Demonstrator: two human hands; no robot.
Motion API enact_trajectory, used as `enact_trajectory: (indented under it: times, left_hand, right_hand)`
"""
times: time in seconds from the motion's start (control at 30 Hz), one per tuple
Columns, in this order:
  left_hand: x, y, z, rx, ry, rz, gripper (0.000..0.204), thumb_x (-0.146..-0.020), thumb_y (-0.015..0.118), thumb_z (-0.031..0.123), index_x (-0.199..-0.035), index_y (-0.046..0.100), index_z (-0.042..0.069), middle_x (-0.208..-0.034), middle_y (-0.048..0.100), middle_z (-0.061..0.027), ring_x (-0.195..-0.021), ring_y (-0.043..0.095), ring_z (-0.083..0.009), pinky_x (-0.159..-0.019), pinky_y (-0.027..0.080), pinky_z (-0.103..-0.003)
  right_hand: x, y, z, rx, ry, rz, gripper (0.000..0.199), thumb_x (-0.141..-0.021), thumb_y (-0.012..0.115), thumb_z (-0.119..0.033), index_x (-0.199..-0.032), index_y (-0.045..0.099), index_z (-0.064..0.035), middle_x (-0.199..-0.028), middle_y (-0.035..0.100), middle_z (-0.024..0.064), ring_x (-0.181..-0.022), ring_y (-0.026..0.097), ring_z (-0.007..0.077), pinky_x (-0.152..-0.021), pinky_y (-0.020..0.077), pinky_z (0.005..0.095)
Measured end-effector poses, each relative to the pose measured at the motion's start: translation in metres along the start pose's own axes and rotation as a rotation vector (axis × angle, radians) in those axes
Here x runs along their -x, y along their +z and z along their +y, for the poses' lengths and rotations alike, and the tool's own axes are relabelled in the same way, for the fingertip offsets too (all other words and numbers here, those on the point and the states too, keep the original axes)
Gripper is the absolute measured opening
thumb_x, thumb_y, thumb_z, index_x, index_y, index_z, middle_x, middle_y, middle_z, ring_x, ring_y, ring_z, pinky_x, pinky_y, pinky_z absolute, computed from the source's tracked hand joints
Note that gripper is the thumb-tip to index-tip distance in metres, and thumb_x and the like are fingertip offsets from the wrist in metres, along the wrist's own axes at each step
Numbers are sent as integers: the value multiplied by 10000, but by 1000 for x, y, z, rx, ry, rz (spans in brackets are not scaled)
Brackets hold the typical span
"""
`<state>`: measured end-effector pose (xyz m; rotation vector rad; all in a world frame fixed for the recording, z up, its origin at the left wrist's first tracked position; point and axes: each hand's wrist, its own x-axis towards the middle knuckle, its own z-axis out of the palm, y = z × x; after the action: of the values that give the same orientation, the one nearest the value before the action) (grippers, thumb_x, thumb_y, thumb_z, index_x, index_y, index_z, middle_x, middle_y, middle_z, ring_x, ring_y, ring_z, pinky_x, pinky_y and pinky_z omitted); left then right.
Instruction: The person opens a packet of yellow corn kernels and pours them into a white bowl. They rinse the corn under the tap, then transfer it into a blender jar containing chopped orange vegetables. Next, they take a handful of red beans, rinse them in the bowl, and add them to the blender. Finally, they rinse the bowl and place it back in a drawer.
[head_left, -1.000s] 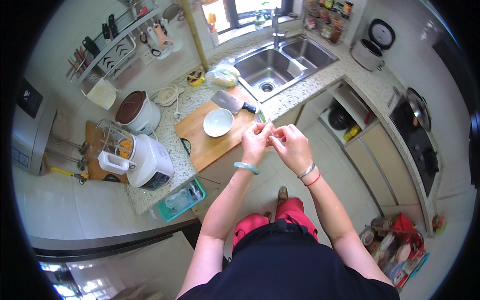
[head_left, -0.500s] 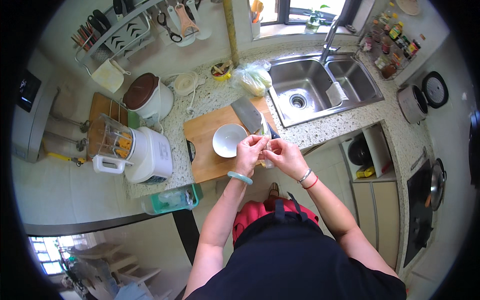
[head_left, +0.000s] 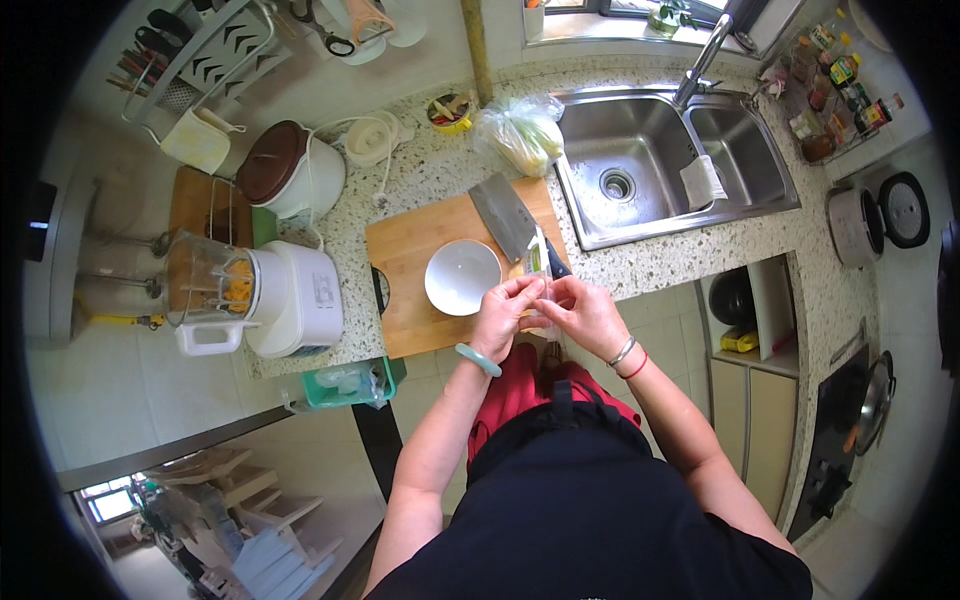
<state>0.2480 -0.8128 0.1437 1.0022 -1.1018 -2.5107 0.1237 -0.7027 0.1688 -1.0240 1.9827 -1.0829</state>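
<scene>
Both my hands pinch a small, mostly clear plastic packet (head_left: 538, 258) with white and green on it, just past the near edge of the wooden cutting board (head_left: 415, 240). My left hand (head_left: 506, 318) has its fingers closed on the packet's near end, close to the bowl. From the other side my right hand (head_left: 592, 320) grips the same end, thumb and forefinger meeting the left fingertips. What the packet holds is too small to make out. An empty white bowl (head_left: 463, 277) rests on the board. Beyond the packet lies a cleaver (head_left: 506, 215), its dark handle toward my right hand.
At the left stand a white blender (head_left: 295, 300) with orange pieces in its jug and a white pot (head_left: 322, 180) with a brown lid. A bag of vegetables (head_left: 522, 135) sits beside the steel double sink (head_left: 640, 235). A green bin (head_left: 325, 388) hangs below the counter edge.
The view has shifted slightly. My hands still pinch the packet and sit a little closer to my body, with more of the packet showing beyond the fingertips.
</scene>
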Motion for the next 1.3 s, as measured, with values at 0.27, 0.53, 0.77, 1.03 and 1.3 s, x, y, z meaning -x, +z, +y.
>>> enact_trajectory:
  times: [0.27,0.53,0.77,1.03,1.3]
  left_hand:
    - [0,-10,13,58,-83,-74,303,-936,661,193,-1159,606,-3,-1032,670,-78,-887,666,-142,-717,605,-316]
    - [3,-8,19,-59,-59,-22,252,-946,643,177,-1119,604,-2,-978,673,-76,-827,677,-146,-706,618,-317]
    - [2,-7,24,-223,12,-18,199,-954,631,168,-1029,642,-16,-935,670,-71,-821,668,-129,-672,617,-289]
    - [-6,-10,11,-325,95,-49,176,-970,605,159,-1006,597,-13,-923,652,-61,-835,648,-116,-667,608,-281]
    - [-11,-11,8,-489,235,-16,137,-929,622,101,-877,543,2,-799,627,-45,-725,649,-116,-620,567,-269]
  right_hand:
    - [-6,-1,-6,-73,23,-50,312,-867,719,-280,-946,687,21,-803,717,141,-743,725,215,-662,565,316]
    - [-8,-5,-10,-227,103,-185,335,-973,576,-272,-1077,674,30,-856,718,142,-738,692,160,-662,552,323]
    - [-10,-1,-12,-122,91,-174,317,-974,541,-278,-971,676,9,-747,685,153,-637,670,229,-612,528,362]
    - [-11,6,-15,33,38,-39,340,-916,598,-305,-776,670,-3,-651,620,201,-611,657,326,-589,516,401]
    - [-9,17,-6,-2,79,214,227,-847,663,-200,-732,650,-5,-631,607,201,-585,648,338,-545,514,386]
